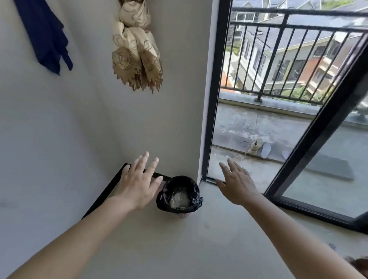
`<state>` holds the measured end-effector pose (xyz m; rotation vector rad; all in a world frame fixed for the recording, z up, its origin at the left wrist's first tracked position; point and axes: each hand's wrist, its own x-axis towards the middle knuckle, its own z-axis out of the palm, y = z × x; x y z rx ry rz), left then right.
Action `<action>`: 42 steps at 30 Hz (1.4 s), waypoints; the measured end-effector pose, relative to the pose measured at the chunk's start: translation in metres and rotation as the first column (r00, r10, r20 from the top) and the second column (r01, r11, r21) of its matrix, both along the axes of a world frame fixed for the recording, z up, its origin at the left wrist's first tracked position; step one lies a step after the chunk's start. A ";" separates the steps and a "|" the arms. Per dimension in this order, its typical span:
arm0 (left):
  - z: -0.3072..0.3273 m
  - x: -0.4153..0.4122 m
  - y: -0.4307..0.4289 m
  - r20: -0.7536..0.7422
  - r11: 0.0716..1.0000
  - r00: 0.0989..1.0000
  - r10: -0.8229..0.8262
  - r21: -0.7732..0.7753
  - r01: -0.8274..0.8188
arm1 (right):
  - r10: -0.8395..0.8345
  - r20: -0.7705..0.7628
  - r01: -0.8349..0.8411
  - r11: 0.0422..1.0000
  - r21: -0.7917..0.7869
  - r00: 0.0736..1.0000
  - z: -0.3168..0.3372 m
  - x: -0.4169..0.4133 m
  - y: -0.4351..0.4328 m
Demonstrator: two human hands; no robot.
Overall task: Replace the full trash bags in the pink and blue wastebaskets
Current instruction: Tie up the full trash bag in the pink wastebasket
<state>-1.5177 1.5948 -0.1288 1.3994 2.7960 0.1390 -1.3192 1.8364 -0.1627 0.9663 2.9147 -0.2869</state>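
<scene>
A small pink wastebasket [182, 215] stands on the floor in the corner by the wall. A black trash bag [193, 198] lines it and folds over its rim, with pale crumpled rubbish inside. My left hand [139, 181] is stretched out above and to the left of the basket, fingers straight and spread, holding nothing. My right hand [238, 184] reaches out to the right of the basket, fingers straight too, apart from the bag. No blue wastebasket is in view.
A black skirting board [106, 192] runs along the wall behind the basket. A black-framed sliding door [212, 97] stands open onto a balcony with a railing [297, 27]. A knotted beige curtain [137, 45] and a dark blue cloth [42, 24] hang on the wall.
</scene>
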 end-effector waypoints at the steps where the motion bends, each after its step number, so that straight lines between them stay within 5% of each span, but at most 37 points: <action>1: -0.007 -0.017 0.010 0.013 1.000 1.000 0.007 -0.016 -0.007 | 0.007 0.005 -0.007 1.000 -0.009 1.000 -0.007 -0.018 0.010; 11: -0.070 -0.191 0.149 0.227 0.992 0.974 0.003 -0.121 0.025 | -0.089 0.144 0.104 0.989 -0.106 0.986 -0.072 -0.152 0.106; 17: -0.114 -0.221 0.195 0.374 0.986 0.922 0.100 -0.160 -0.042 | -0.092 0.192 0.131 0.971 -0.200 0.977 -0.116 -0.185 0.139; 29: -0.394 -0.201 0.232 0.552 0.893 0.703 0.449 -0.313 -0.324 | -0.089 0.310 0.222 0.877 -0.426 0.947 -0.393 -0.204 0.185; 38: -0.633 -0.206 0.190 0.567 0.789 0.612 0.551 -0.115 -0.604 | -0.472 0.115 0.441 0.672 -0.594 0.874 -0.621 -0.220 0.141; 42: -0.716 -0.224 0.163 0.644 0.597 0.436 0.629 -0.041 -0.801 | -0.755 0.050 0.553 0.430 -0.714 0.653 -0.698 -0.237 0.144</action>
